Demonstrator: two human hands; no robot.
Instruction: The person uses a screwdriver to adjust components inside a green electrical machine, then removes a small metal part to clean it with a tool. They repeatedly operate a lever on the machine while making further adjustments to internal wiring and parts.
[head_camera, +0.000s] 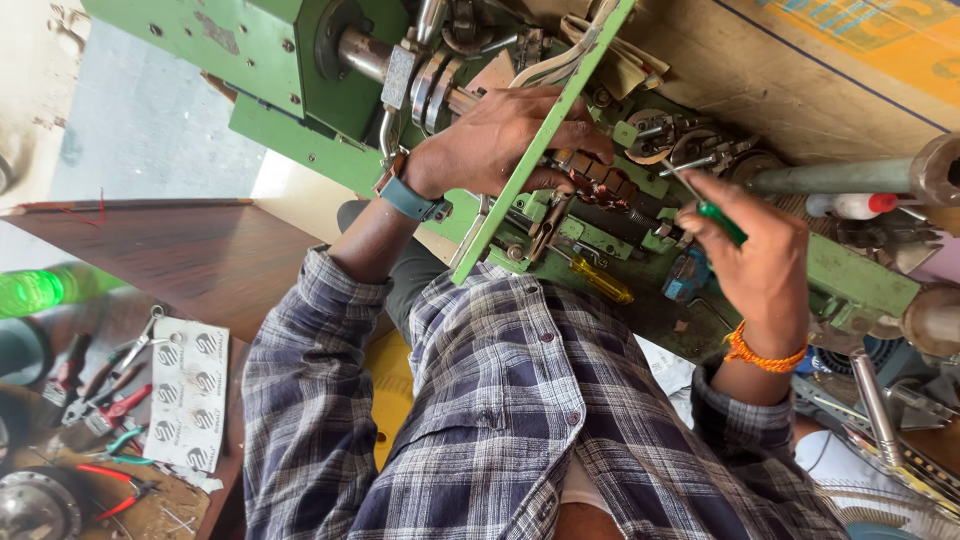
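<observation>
A green metal machine (270, 60) with shafts, brackets and copper-wound parts fills the upper view. My left hand (500, 140), with a grey-blue watch on the wrist, reaches into it. Its fingers curl around a copper coil part (595, 180), partly hidden behind a slanted green bar (520, 180). My right hand (755, 250), with an orange thread band on the wrist, grips a green-handled screwdriver (718, 220). The thin shaft points up-left at a bracket (690, 160) beside the coil. My checked shirt covers the lower middle of the view.
A yellow-handled screwdriver (602, 281) lies on the machine bed. At lower left, pliers and cutters (105, 400) and a white card of round parts (190, 390) lie by a brown tabletop (190, 250). A cardboard box (850, 60) and a red-capped white bottle (850, 205) are upper right.
</observation>
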